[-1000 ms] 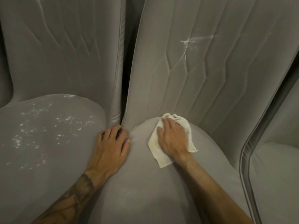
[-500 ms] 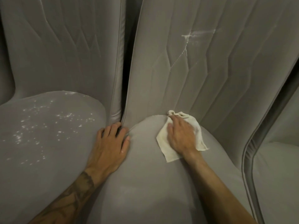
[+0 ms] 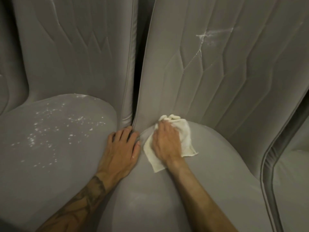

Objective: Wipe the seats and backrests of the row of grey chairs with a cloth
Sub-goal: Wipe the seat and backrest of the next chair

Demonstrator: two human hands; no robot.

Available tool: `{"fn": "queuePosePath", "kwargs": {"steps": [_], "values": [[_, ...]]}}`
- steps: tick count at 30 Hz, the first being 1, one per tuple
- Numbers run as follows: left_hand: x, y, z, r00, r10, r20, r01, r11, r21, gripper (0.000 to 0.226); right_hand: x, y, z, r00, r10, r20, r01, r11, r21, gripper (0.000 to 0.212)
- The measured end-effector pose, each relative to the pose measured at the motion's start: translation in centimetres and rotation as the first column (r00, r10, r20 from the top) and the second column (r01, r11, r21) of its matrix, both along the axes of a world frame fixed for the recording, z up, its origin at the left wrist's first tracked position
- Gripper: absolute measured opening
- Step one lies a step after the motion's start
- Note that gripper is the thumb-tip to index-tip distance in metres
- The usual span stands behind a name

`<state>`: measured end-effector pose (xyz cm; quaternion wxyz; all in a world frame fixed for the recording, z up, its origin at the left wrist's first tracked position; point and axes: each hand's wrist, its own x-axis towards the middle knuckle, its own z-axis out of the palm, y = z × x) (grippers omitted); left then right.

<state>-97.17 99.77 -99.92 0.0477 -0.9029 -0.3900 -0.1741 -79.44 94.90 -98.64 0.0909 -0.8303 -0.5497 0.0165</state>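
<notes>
Grey upholstered chairs stand side by side. My right hand [image 3: 165,143] presses a white cloth [image 3: 185,131] flat onto the back of the middle chair's seat [image 3: 167,198], where it meets the backrest [image 3: 209,77]. The cloth's far end is bunched against the backrest. White smears mark that backrest high up. My left hand [image 3: 122,149] rests flat on the gap between the middle seat and the left chair's seat [image 3: 50,148], fingers spread. White specks dot the left seat.
A third grey chair [image 3: 294,181] shows at the right edge, its piped rim curving down beside the middle seat. A narrow dark gap [image 3: 138,64] runs between the left and middle backrests. Part of another backrest shows at the far left.
My right hand slid the cloth along the back of the seat, first right, then left again toward the backrest corner. My left hand stayed in place.
</notes>
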Motion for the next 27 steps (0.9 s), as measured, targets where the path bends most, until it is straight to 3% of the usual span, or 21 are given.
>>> {"fn": "queuePosePath", "kwargs": {"steps": [3, 7, 14, 19, 23, 27], "values": [[-0.1, 0.3, -0.1, 1.0, -0.001, -0.006, 0.001, 1.0, -0.011, 0.039, -1.6, -0.4, -0.2, 0.989, 0.135, -0.065, -0.133, 0.991, 0.026, 0.048], [-0.3, 0.4, -0.1, 1.0, -0.016, -0.007, 0.016, 1.0, 0.001, 0.036, 2.0, -1.2, 0.3, 0.99, 0.131, -0.056, -0.128, 0.99, 0.056, 0.048], [-0.5, 0.3, 0.1, 1.0, -0.022, 0.021, 0.022, 1.0, -0.021, 0.035, 10.3, -8.7, 1.0, 0.956, -0.292, 0.014, 0.29, 0.955, 0.067, 0.05], [-0.3, 0.1, 0.3, 0.999, -0.022, 0.042, 0.023, 0.999, -0.027, 0.034, 9.0, -9.4, 0.4, 0.881, -0.473, -0.002, 0.471, 0.875, 0.111, 0.041], [-0.2, 0.1, 0.3, 0.999, -0.014, 0.029, 0.015, 1.0, -0.025, 0.036, 5.1, -2.1, 1.0, 0.954, -0.299, -0.029, 0.301, 0.952, 0.054, 0.032], [-0.4, 0.2, 0.1, 1.0, -0.015, 0.0, 0.015, 1.0, -0.008, 0.035, 1.9, -0.3, 0.3, 0.997, 0.061, -0.04, -0.057, 0.995, 0.083, 0.042]]}}
